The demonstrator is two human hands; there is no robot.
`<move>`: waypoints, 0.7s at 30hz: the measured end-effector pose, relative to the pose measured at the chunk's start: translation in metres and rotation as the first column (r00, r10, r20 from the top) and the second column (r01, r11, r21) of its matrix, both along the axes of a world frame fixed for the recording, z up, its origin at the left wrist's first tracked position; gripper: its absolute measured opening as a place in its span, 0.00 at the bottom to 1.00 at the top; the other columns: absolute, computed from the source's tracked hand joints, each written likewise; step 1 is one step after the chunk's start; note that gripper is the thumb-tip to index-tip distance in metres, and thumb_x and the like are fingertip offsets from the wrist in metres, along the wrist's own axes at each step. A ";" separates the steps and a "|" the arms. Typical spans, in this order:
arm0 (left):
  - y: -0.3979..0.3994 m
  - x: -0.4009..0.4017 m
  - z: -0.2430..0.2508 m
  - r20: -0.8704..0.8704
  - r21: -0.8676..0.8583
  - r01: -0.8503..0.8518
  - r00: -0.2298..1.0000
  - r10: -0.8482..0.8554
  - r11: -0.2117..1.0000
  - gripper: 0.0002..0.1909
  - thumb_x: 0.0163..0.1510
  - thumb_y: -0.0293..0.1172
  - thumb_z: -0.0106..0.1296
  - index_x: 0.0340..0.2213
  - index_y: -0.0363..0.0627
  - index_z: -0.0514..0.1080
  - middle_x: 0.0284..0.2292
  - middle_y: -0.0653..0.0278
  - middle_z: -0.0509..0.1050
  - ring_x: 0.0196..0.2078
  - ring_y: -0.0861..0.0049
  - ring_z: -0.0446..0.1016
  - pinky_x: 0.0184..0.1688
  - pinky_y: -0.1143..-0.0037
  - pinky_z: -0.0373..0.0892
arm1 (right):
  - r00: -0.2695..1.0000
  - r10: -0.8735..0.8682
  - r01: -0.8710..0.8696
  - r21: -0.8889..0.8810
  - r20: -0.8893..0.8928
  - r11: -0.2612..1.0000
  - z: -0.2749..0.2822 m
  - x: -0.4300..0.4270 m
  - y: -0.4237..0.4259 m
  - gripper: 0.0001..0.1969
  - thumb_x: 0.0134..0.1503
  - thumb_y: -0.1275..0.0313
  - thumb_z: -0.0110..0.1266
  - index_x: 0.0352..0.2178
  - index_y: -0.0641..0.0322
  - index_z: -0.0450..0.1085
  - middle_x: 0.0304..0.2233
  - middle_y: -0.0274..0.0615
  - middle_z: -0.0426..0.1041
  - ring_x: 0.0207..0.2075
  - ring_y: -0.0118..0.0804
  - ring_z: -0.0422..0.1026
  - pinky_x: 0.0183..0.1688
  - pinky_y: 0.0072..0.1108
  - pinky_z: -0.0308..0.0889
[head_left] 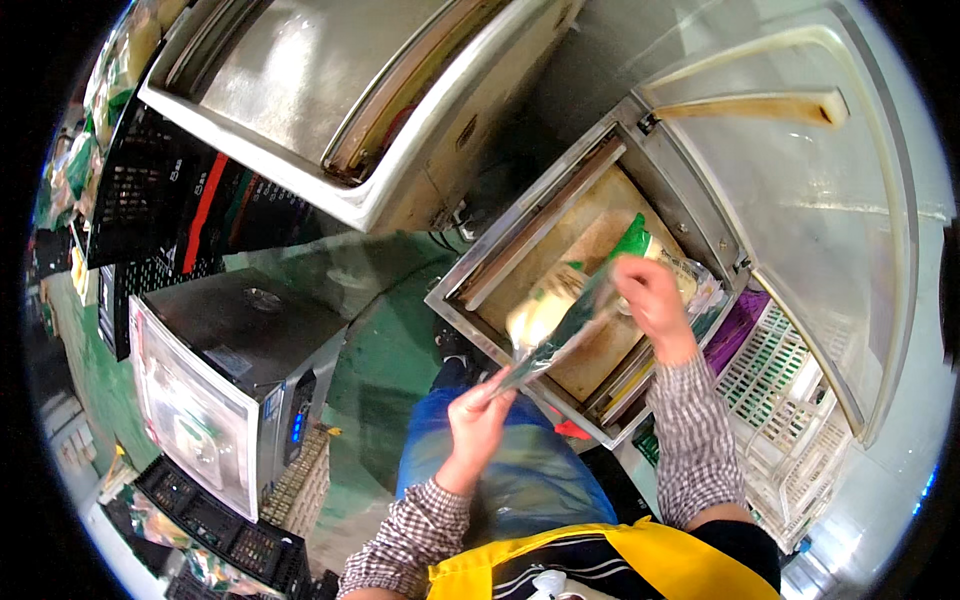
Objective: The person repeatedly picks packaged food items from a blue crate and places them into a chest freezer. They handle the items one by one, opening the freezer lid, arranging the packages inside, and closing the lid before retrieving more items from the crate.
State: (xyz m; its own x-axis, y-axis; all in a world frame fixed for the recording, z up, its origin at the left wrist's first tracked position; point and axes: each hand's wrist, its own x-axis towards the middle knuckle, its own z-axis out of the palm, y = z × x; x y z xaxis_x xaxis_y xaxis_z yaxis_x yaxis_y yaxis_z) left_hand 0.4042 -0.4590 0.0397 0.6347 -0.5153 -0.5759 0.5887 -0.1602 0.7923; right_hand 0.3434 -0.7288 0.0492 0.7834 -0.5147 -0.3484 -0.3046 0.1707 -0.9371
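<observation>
My left hand (478, 421) pinches the lower end of a plastic bag (559, 337) with dark green print and pale contents. At the bag's upper end is my right hand (651, 296), its fingers closed on the edge; the bag is blurred and stretched between both hands. Below it lies the open chamber of a steel vacuum packing machine (480, 334), its clear domed lid (810, 187) raised to the right. Inside the chamber, partly behind my right hand, rests another bag with green print and pale contents (673, 271).
A second chamber machine (360, 214) stands at the upper left. A steel-sided machine (255, 322) with lit blue indicators is at the left. Black crates (217, 517) stand at the lower left, white plastic baskets (772, 360) and a purple item (739, 330) at the right.
</observation>
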 end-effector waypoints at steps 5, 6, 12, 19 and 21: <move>-0.021 -0.002 0.001 0.004 0.095 0.129 0.991 -0.130 0.987 0.09 0.52 0.29 0.47 0.32 0.37 0.73 0.23 0.71 0.72 0.27 0.88 0.67 0.29 0.85 0.63 | 0.923 -0.369 0.379 0.087 -0.112 0.921 0.011 -0.030 0.007 0.07 0.49 0.75 0.52 0.29 0.69 0.69 0.21 0.31 0.67 0.21 0.19 0.61 0.23 0.12 0.54; -0.028 -0.005 -0.018 -0.121 0.047 -0.009 0.993 0.015 0.999 0.09 0.53 0.30 0.46 0.32 0.37 0.72 0.25 0.70 0.72 0.28 0.88 0.67 0.30 0.85 0.63 | 0.919 -0.378 0.388 0.082 -0.113 0.918 0.002 -0.020 0.002 0.08 0.48 0.75 0.53 0.30 0.70 0.69 0.22 0.31 0.67 0.21 0.19 0.61 0.22 0.10 0.54; -0.089 0.029 -0.046 -0.563 0.125 -0.439 0.707 0.428 0.890 0.12 0.57 0.33 0.39 0.39 0.42 0.65 0.36 0.69 0.70 0.36 0.83 0.68 0.36 0.82 0.62 | 0.933 -0.307 0.321 0.048 -0.188 0.946 -0.074 0.049 -0.023 0.08 0.50 0.74 0.52 0.29 0.71 0.70 0.24 0.32 0.69 0.26 0.21 0.64 0.29 0.14 0.59; -0.119 0.035 -0.044 -0.570 0.229 -0.573 0.576 0.585 0.787 0.13 0.58 0.29 0.31 0.42 0.36 0.60 0.36 0.62 0.69 0.35 0.80 0.69 0.34 0.78 0.66 | 0.941 -0.306 0.314 0.034 -0.148 0.949 -0.103 0.055 -0.025 0.09 0.49 0.72 0.52 0.30 0.69 0.68 0.26 0.38 0.69 0.25 0.28 0.65 0.29 0.19 0.61; -0.112 0.035 -0.051 -0.540 0.227 -0.538 0.624 0.564 0.812 0.13 0.58 0.29 0.31 0.40 0.36 0.60 0.36 0.61 0.69 0.35 0.76 0.70 0.35 0.78 0.67 | 0.938 -0.315 0.226 -0.430 -0.147 0.874 -0.090 0.064 -0.012 0.10 0.47 0.72 0.53 0.32 0.66 0.68 0.31 0.40 0.69 0.29 0.33 0.66 0.32 0.22 0.61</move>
State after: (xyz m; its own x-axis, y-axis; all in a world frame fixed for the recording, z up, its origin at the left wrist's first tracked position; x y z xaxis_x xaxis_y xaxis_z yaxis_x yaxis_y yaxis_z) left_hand 0.4391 -0.5712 -0.0109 0.3471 -0.1460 -0.9264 0.9026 0.3202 0.2877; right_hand 0.4074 -0.7410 -0.0406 0.5263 -0.8254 -0.2042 -0.4938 -0.1012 -0.8636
